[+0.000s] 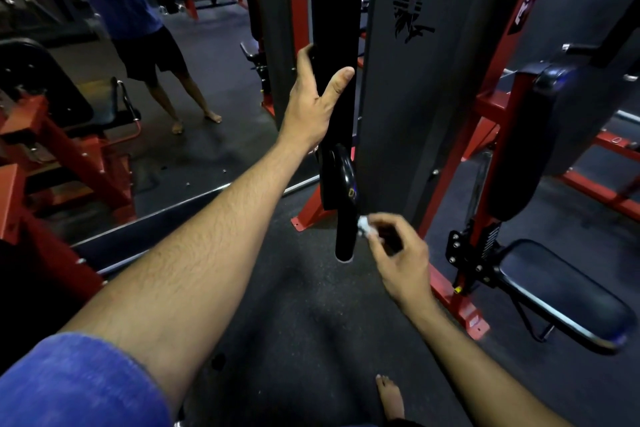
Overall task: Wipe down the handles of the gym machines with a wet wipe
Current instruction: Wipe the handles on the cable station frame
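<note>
Hanging straight down in the middle of the shot is the black handle [335, 87], a long padded bar, and that's the thing we're cleaning. Its bottom end sits low, just over the dark rubber floor [311, 315]. Our left hand [313, 104] has it up high: fingers wrapped round the far side, thumb laid across the front, so a proper hold on the bar. Down near the bottom tip, our right hand [398, 253] pinches a small scrunched white wet wipe [365, 229] between thumb and fingertips, and the wipe is right against the side of the handle. That hand is a bit blurry, so we can't tell exactly how the other fingers sit.

Right behind the handle there's the grey weight-stack shroud [408, 80] with a black logo on it, on a red frame. Off to the right is a padded black seat [561, 291] with a backrest pad above it. On the left is a big mirror [194, 135], showing a person in a blue shirt and dark shorts, barefoot. Our own bare foot [391, 395] shows at the bottom.
</note>
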`<state>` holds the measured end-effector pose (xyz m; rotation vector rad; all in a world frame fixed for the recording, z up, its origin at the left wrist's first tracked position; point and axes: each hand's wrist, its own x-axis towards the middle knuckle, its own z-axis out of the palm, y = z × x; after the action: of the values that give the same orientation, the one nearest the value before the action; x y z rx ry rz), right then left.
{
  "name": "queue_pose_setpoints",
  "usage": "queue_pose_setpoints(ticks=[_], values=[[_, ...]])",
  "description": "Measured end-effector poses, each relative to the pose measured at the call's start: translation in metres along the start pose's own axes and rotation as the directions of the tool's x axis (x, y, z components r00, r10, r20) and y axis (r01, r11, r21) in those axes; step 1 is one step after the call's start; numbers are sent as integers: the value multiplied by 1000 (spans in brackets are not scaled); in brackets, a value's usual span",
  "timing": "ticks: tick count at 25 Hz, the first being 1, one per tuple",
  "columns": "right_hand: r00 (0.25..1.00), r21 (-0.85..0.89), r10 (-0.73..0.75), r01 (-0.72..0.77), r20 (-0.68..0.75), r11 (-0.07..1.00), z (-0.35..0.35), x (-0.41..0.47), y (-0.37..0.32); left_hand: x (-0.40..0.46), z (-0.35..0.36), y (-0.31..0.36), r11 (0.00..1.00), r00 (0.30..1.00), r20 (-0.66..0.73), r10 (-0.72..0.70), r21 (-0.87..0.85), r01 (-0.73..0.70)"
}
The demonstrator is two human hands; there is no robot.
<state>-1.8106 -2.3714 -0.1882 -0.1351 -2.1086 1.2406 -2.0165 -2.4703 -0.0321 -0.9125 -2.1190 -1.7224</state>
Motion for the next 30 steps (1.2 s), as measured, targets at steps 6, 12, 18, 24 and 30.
queue_pose_setpoints(ticks=[6, 12, 18, 24, 30], values=[[972, 51, 237, -237, -1, 970, 21, 1, -5, -4, 0, 2, 1000, 1000, -8, -8, -16, 8], [830, 99, 546, -556, 109, 825, 43, -7, 19, -7, -6, 6, 1000, 1000, -5, -24, -16, 24], [888, 469, 442, -447, 128, 762, 28, 34, -12, -8, -7, 4, 999, 999, -6, -38, -25, 38], [778, 568, 480, -625, 405, 535, 27, 74, -21, -9, -5, 2, 999, 999, -9, -30, -26, 30], [646, 640, 654, -703, 393, 310, 56, 126, -14, -7, -6, 2, 1000, 1000, 14, -25, -14, 25]])
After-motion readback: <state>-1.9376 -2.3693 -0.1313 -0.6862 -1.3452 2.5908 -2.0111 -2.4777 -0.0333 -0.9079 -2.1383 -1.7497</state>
